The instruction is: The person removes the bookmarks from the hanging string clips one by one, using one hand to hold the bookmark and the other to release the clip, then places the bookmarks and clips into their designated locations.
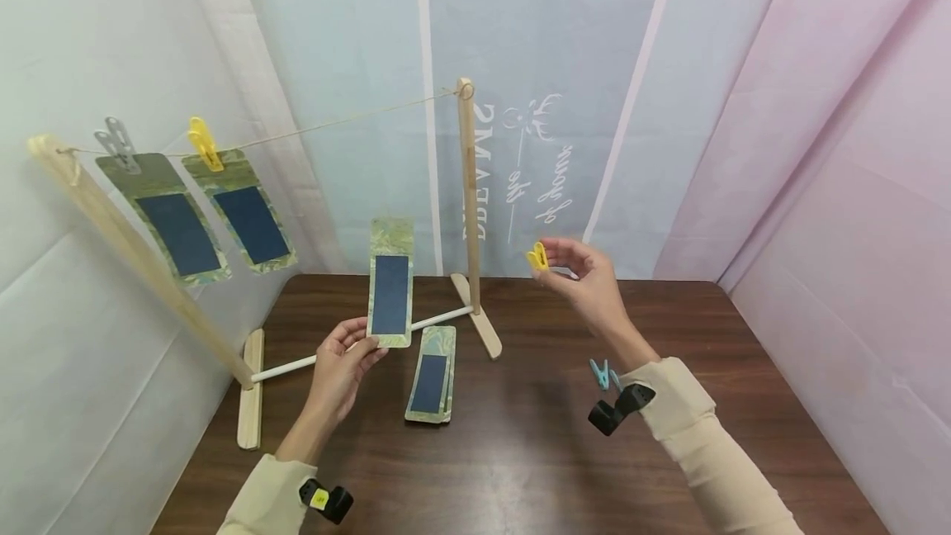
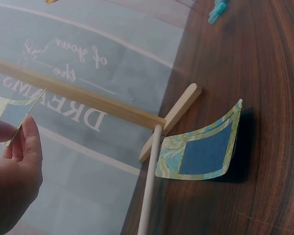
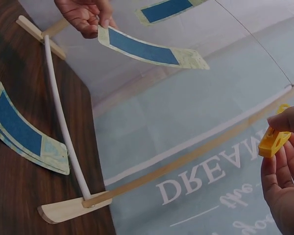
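My left hand [image 1: 343, 370] pinches the lower edge of a marbled green card [image 1: 390, 295] with a dark blue panel, holding it upright above the table. In the right wrist view this card [image 3: 143, 49] looks slightly bent. Off to the right, my right hand [image 1: 590, 283] pinches a yellow clothespin [image 1: 538, 256] between thumb and fingers, apart from the card. Two similar cards hang from a string [image 1: 349, 118] at the left: one card [image 1: 182, 229] by a grey clothespin [image 1: 117, 144], the other card [image 1: 253, 217] by a yellow clothespin [image 1: 204, 144].
The string runs between two posts of a wooden stand [image 1: 471, 205], joined low down by a white rod [image 1: 286, 368]. A small stack of cards [image 1: 431, 378] lies on the brown table [image 1: 520, 469]. Blue clothespins [image 1: 602, 375] lie near my right wrist. Fabric [image 1: 550, 40] hangs behind.
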The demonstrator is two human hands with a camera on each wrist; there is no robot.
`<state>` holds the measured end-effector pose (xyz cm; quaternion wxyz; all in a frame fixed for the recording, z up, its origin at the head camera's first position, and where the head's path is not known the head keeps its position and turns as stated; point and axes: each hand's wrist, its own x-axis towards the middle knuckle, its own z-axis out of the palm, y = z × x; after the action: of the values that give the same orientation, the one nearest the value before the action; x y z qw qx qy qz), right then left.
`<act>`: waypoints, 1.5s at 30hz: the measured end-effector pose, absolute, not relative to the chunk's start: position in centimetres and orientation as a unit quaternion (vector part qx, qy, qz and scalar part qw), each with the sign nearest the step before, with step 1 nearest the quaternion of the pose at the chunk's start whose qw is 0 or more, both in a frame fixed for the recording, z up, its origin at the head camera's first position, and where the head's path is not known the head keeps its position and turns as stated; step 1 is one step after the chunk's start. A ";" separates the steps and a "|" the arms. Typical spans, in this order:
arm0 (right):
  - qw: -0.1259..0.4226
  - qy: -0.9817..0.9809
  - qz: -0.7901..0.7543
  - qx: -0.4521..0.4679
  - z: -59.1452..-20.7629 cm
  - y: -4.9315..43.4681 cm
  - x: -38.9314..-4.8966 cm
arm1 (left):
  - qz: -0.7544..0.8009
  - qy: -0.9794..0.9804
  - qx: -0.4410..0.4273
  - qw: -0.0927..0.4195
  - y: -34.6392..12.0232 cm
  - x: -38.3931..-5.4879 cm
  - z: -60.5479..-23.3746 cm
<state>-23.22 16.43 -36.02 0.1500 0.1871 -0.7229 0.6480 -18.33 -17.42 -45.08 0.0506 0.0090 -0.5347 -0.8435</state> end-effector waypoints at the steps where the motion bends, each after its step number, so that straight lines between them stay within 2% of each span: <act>1: 0.151 -0.724 0.648 0.185 -36.2 16.6 -23.1 | -0.844 -0.534 0.008 0.050 -17.4 -18.3 -45.2; 15: 0.147 -0.762 0.623 0.102 -39.5 19.9 -21.0 | -0.850 -0.525 0.009 0.044 -17.3 -17.7 -46.7; 26: 0.155 -0.782 0.598 0.080 -39.5 21.7 -19.2 | -0.854 -0.518 0.003 0.038 -17.3 -17.2 -47.9; 45: 0.173 -0.772 0.612 -0.023 -45.1 26.1 -18.8 | -0.857 -0.513 0.045 0.026 -16.7 -16.3 -50.9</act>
<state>-18.78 26.12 -45.13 0.1727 -0.0232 -0.7717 0.6117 -16.33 -16.75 -50.89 0.0256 0.0454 -0.5127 -0.8570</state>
